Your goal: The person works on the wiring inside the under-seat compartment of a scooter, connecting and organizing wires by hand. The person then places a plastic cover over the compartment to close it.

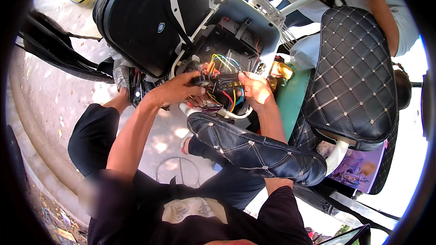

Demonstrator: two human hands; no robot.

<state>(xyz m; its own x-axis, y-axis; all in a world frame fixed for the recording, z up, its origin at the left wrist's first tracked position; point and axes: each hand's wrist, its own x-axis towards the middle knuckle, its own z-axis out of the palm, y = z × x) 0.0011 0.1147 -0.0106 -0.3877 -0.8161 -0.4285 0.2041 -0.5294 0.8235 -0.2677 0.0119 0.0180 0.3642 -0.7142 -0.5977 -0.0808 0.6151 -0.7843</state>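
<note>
My left hand (182,90) is closed on a round black item (202,81), which may be a tape roll; I cannot tell. To its right, my right hand (255,90) grips a black part (227,79) among loose wires. Yellow, red and blue wires (231,100) hang around and below both hands. Behind them a finned metal box (232,55) lies inside an open grey-blue compartment (263,18) with a white tubular rim. Its black padded lid (136,22) stands raised at the upper left.
A quilted black bar (254,154) crosses below my hands. A quilted black seat (349,72) fills the right, above purple printed material (354,168). Another person's arm (381,22) is at upper right. A black slatted object (59,59) is at left, near a leg in black trousers (91,136).
</note>
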